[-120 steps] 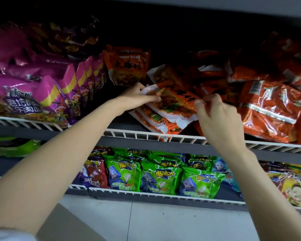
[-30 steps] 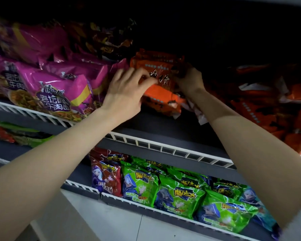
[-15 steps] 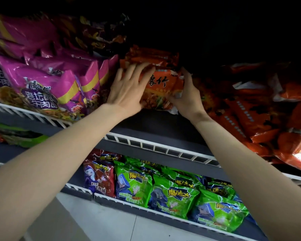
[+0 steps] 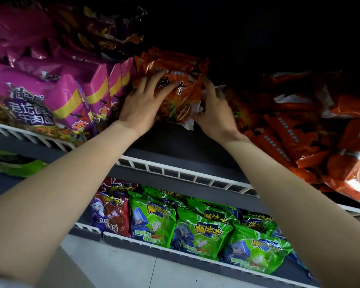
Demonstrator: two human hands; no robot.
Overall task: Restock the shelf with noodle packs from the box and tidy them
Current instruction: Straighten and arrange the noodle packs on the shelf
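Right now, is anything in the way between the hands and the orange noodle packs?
Nothing visible. The left hand lies flat on the front of the orange noodle packs, and the right hand touches their right edge. Purple packs sit just beside them on the left.

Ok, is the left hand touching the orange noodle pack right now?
Touching. The head view shows the left hand lying on the front of the orange pack, its fingers spread flat over the print, with no gap.

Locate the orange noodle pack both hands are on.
Head view, upper shelf centre: orange noodle pack between left hand and right hand, right of the purple packs.
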